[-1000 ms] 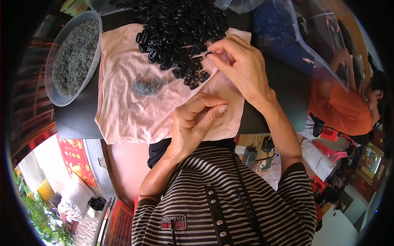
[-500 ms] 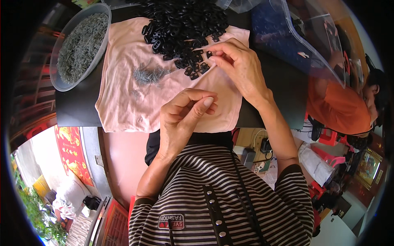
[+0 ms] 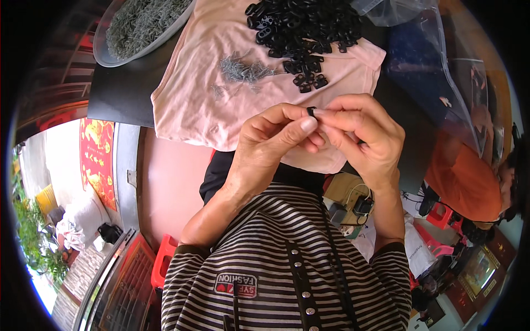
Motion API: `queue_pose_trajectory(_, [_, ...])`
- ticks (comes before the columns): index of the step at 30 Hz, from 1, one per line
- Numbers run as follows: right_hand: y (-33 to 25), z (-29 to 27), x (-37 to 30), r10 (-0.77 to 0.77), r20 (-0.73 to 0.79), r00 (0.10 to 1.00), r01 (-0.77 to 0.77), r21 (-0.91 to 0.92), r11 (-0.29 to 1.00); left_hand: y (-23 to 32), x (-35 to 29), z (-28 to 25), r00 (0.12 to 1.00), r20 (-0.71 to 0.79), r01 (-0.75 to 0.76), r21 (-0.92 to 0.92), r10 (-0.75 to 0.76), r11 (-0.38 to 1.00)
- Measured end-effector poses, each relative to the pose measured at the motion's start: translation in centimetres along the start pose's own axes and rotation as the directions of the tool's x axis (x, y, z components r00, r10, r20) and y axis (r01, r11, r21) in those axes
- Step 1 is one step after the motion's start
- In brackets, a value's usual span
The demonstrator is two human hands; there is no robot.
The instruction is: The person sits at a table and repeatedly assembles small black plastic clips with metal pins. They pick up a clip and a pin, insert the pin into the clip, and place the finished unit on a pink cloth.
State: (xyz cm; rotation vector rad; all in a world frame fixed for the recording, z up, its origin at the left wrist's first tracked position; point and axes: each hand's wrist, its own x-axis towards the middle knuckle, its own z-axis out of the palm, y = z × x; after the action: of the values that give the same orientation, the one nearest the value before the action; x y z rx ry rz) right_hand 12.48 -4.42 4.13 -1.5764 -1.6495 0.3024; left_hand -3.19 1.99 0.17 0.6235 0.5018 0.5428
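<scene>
We counted one left hand (image 3: 262, 140), one right hand (image 3: 371, 137).
We found one held black piece (image 3: 311, 111), one black heap (image 3: 309, 25), one loose grey heap (image 3: 243, 69), one cloth (image 3: 187, 105), one tub (image 3: 100, 47).

Red banner (image 3: 99, 165), green leaves (image 3: 40, 237), apparently a stool (image 3: 158, 269)

Pcs (image 3: 303, 27) blk, cloth (image 3: 193, 99) pale pink, wire bits (image 3: 241, 69) gry, tbl (image 3: 124, 96) blk, shirt (image 3: 265, 237) blk/wht striped.

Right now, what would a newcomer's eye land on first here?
Probably the heap of small black holed pieces at top centre, stark against the pale pink cloth. Then the left hand and right hand, fingertips meeting at one black piece below the heap in the picture. At upper left, the translucent tub of thin grey pieces.
</scene>
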Motion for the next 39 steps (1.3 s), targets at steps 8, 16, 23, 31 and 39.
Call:
queue_pose_trajectory(8, [-0.5,0.8,0.8,0.101,0.121,0.987,-0.129,0.248,0.96,0.7,-0.6,-1.4,1.0,0.007,-0.007,0.018,0.007,1.0])
queue_pose_trajectory(16, [1.5,6.0,3.3,-0.024,0.066,0.998,0.022,0.028,0.999,1.6,-3.5,-1.9,0.995,-0.035,-0.091,0.147,0.098,0.985])
queue_pose_trajectory(23, [1.3,8.5,5.0,-0.1,0.224,0.97,0.134,-0.144,0.98,2.1,-3.9,-2.6,0.995,-0.039,-0.099,-0.031,0.097,0.995])
queue_pose_trajectory(31, [0.4,6.3,4.1,0.014,0.176,0.984,0.005,-0.109,0.994,2.0,-3.5,-3.1,0.978,-0.141,-0.154,0.019,0.155,0.988])
queue_pose_trajectory(39, [-1.5,1.4,2.1,0.198,0.213,0.957,-0.213,0.048,0.976,1.2,-0.8,-1.3,0.961,-0.139,-0.207,0.218,0.24,0.954])
